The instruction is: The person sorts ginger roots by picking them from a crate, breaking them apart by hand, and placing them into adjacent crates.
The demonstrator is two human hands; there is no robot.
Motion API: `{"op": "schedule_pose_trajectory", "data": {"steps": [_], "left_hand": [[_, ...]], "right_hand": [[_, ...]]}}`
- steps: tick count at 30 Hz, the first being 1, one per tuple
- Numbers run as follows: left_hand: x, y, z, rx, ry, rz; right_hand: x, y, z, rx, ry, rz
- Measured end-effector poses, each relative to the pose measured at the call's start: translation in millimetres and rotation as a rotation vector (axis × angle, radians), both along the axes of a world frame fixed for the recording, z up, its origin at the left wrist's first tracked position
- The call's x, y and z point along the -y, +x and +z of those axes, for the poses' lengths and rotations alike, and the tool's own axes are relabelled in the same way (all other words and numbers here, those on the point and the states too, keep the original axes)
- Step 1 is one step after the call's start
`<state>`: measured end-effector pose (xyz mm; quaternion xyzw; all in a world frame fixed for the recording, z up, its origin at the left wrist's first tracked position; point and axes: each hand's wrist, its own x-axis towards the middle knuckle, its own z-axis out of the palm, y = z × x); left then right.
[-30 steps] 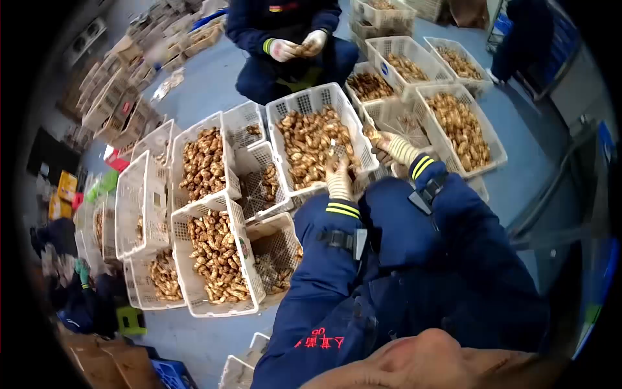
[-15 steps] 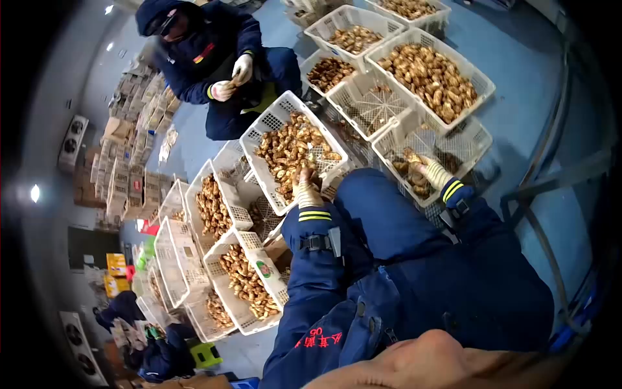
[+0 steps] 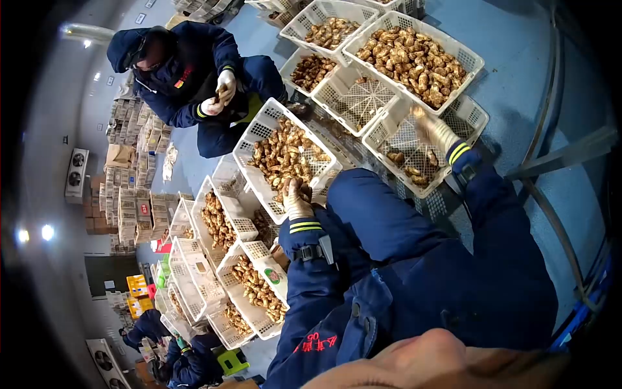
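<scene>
My left hand, in a pale glove with bare fingertips, is at the near end of a white perforated crate of brown mushrooms. Its fingers are curled round a mushroom. Over a second white crate at the right, my right hand is smeared by motion. Whether its fingers hold anything is unclear. Below that hand, a few loose mushrooms lie on the crate's bottom.
A co-worker in dark clothes and pale gloves sits opposite, handling a small thing. More mushroom crates stand at the left and the far right. A metal frame stands at my right. Other people work at the lower left.
My right hand has moved up and away from the mushrooms in the right crate, where fewer are now visible. My left hand stays at its crate. The whole view has shifted slightly.
</scene>
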<state>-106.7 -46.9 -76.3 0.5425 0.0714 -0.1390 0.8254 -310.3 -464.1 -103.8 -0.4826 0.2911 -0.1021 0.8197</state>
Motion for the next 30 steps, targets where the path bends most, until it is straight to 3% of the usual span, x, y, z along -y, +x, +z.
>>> {"op": "schedule_pose_trajectory", "data": {"steps": [3,7,10,12,14,16,18,20,22,23,26,27,30], "left_hand": [[2,1,0,-0.038,0.02,-0.024],[13,-12,15,-0.087,0.007,0.062],[18,-13,17,-0.23,-0.161,0.098],[24,-20,42,-0.266,-0.315,-0.024],[35,-26,56,-0.232,-0.481,-0.064],[41,-29,65,-0.197,-0.672,-0.143],[39,-27,53,-0.082,-0.69,-0.179],[33,-29,61,-0.11,-0.526,-0.198],[35,-28,64,-0.096,-0.615,-0.14],[36,-26,64,-0.099,-0.661,-0.109],[31,-26,65,-0.101,-0.831,-0.162],[31,-25,61,-0.125,-0.815,-0.111],[28,-18,53,-0.153,-0.827,-0.083]], "right_hand": [[5,26,2,0.079,0.101,-0.134],[-41,27,-6,-0.093,0.013,0.182],[-80,36,7,-0.069,0.045,0.319],[-104,55,33,-0.036,0.005,0.386],[-126,85,52,0.041,-0.105,0.492],[-166,116,77,0.256,-0.469,0.594],[-193,141,74,0.371,-0.544,0.64],[-206,145,102,0.267,-0.897,0.758],[-226,157,101,0.214,-1.032,0.723],[-230,159,110,0.106,-0.857,0.767],[-229,167,75,0.291,-0.497,0.724],[-224,166,79,0.193,-0.682,0.792],[-229,164,82,0.103,-0.507,0.857]]}}
